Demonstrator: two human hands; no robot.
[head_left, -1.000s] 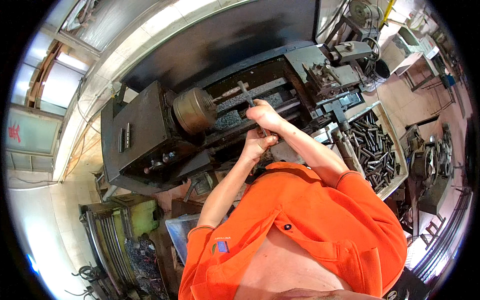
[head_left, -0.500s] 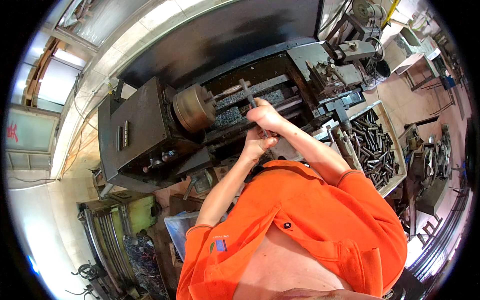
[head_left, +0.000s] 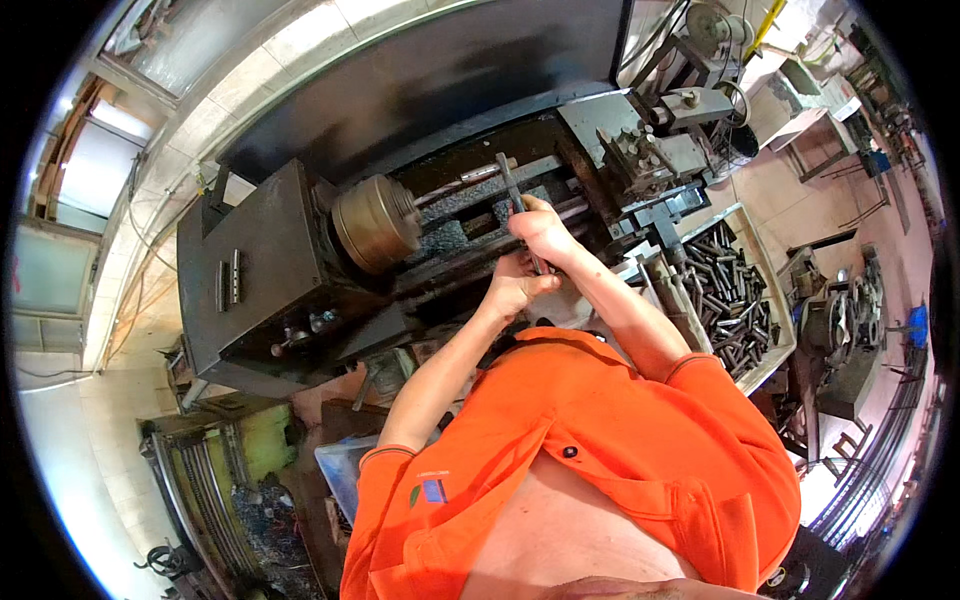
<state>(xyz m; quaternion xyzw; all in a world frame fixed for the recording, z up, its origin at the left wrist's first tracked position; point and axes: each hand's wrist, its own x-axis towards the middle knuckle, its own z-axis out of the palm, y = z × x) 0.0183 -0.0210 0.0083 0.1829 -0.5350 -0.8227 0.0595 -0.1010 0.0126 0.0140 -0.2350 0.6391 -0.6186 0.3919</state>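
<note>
Both of my hands are closed on a slim dark metal bar (head_left: 511, 183) that slants up and away over the bed of a lathe. My right hand (head_left: 543, 234) wraps round it below its far end. Just nearer to me, my left hand (head_left: 517, 285) grips its lower end, fingers curled, close to the right wrist. The bar's exact kind does not show. To the left of it sits the round brass-coloured chuck (head_left: 372, 226) of the lathe, apart from my hands. Metal chips (head_left: 448, 236) lie in the bed beneath the bar.
The dark headstock (head_left: 250, 275) stands at the left, with levers at its front. On the right are the tool post (head_left: 628, 152) and a tray (head_left: 789, 330) full of short metal rods. A dark splash panel (head_left: 430, 85) runs behind the bed.
The whole view has shifted slightly. Against the lathe, my hands and the bar have moved a little right, away from the chuck. Both hands keep their hold.
</note>
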